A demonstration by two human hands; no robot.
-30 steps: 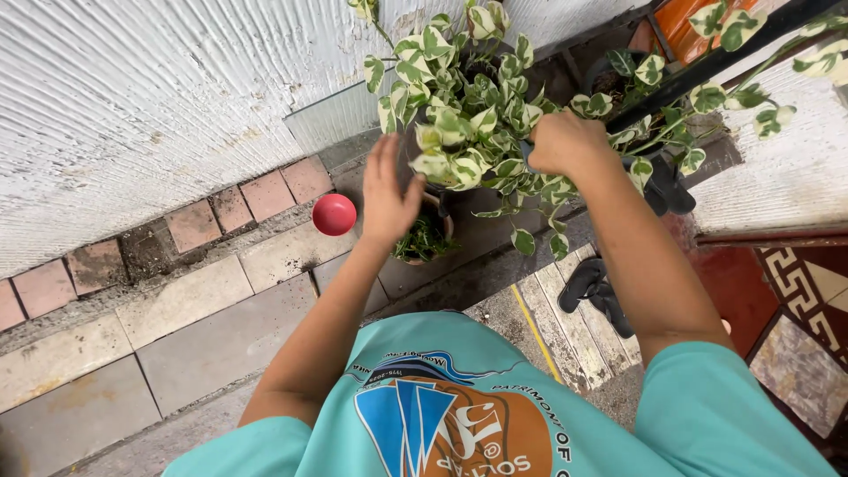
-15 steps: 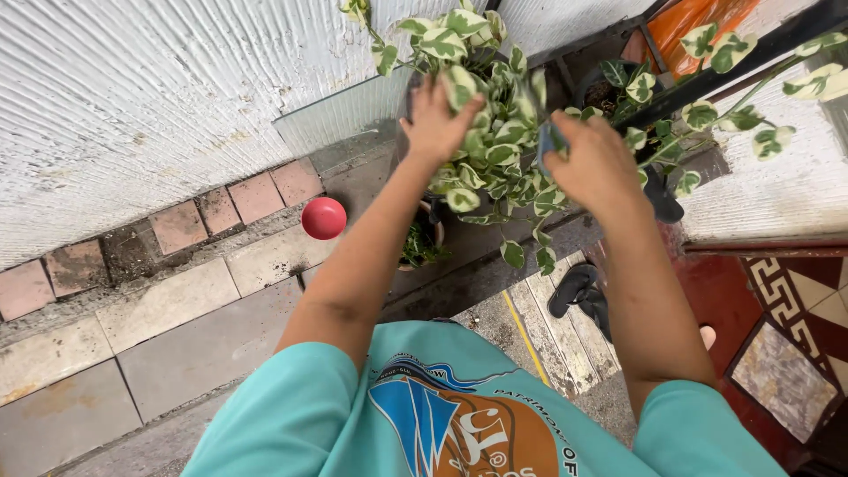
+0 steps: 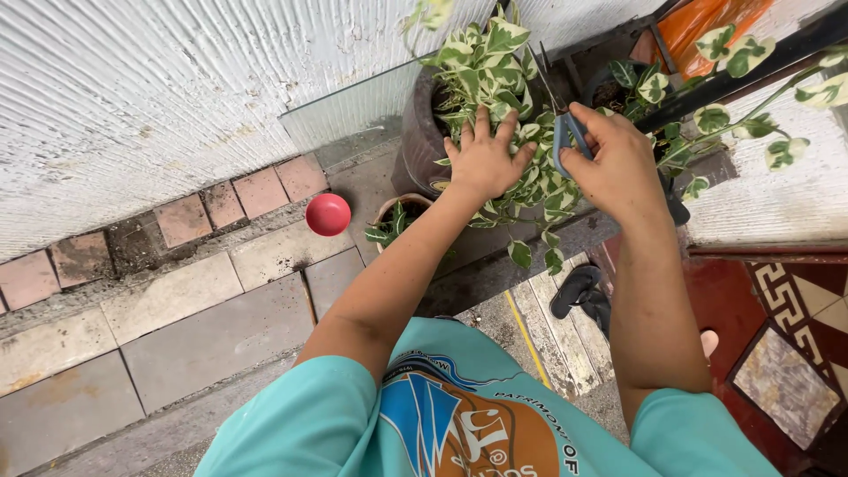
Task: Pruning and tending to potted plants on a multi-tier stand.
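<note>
A white ribbed wall (image 3: pixel 132 88) fills the upper left, with a strip of red bricks (image 3: pixel 230 199) and grey paving slabs (image 3: pixel 212 331) running along its foot. On the right lies a patch of patterned red and cream tile floor (image 3: pixel 795 318). A variegated trailing plant (image 3: pixel 495 79), its leaves green edged with cream, spills out of a tall dark brown pot (image 3: pixel 420 141) that stands against the wall; more of its stems reach along a dark rail (image 3: pixel 751 62) toward the upper right. The person's turquoise printed shirt (image 3: pixel 459 415) takes up the bottom of the view.

The left hand (image 3: pixel 484 159) lies flat on the foliage just below the pot's rim, fingers spread wide and pressing leaves down, gripping nothing that can be made out. The right hand (image 3: pixel 614 163) is closed round the blue-grey handles of a pair of scissors (image 3: pixel 562 132), whose thin dark blades point up into the leaves right beside the left hand; whether the blades stand apart or together cannot be told.

A pair of dark sandals (image 3: pixel 587 296) lies on the worn planks below the plant. A smaller clay pot (image 3: pixel 399 221) with a low green plant sits on the ground just beside the big pot, and a small red bowl (image 3: pixel 328 214) rests on the paving near it
</note>
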